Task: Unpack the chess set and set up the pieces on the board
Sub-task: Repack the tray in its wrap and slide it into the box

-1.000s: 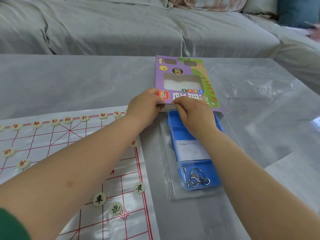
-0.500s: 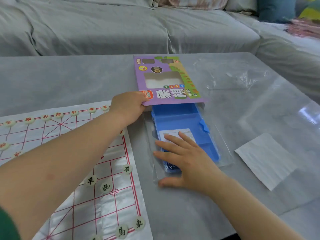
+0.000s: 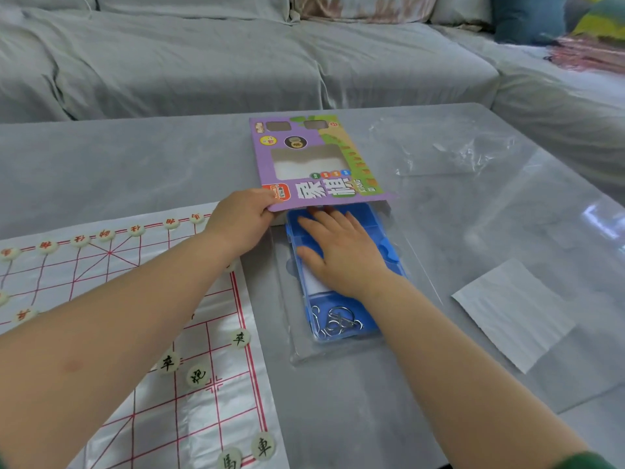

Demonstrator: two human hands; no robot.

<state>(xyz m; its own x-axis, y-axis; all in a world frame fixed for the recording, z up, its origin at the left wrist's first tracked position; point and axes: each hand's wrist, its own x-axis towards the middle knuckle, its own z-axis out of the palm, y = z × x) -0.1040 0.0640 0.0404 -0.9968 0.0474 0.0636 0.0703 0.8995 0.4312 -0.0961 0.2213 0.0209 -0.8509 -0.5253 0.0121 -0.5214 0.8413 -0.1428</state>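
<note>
Head view: a person unpacks a chess set at a grey desk (image 3: 135, 164), with a grey sofa (image 3: 203, 62) behind its far edge. At the desk's left edge lies the board (image 3: 67, 275), a white sheet ruled in red. Round pale pieces with red characters (image 3: 136, 230) stand in a row along the board's far edge, and a few more sit near its left side. Pieces with dark characters (image 3: 240, 338) lie scattered near the board's right edge and near corner.

The left grip (image 3: 241, 220) pinches the near left corner of the purple box (image 3: 314, 157), which lies flat at mid-desk with its open end toward the person. A blue tray (image 3: 375, 225) sticks out of that open end, its far end under the box's edge. The right grip (image 3: 341, 252) is released, fingers straight and palm flat on the tray, fingertips at the mouth of the box. A white slip (image 3: 313, 282) shows under the palm. Metal rings (image 3: 338, 321) lie in the tray's near compartment. The tray sits inside a clear sleeve (image 3: 304, 357) that reaches past its near end.

Toward the desk's far right corner lies a crumpled clear bag (image 3: 449, 150). Near the right edge, well apart from the tray, lies a white paper sheet (image 3: 517, 313).
</note>
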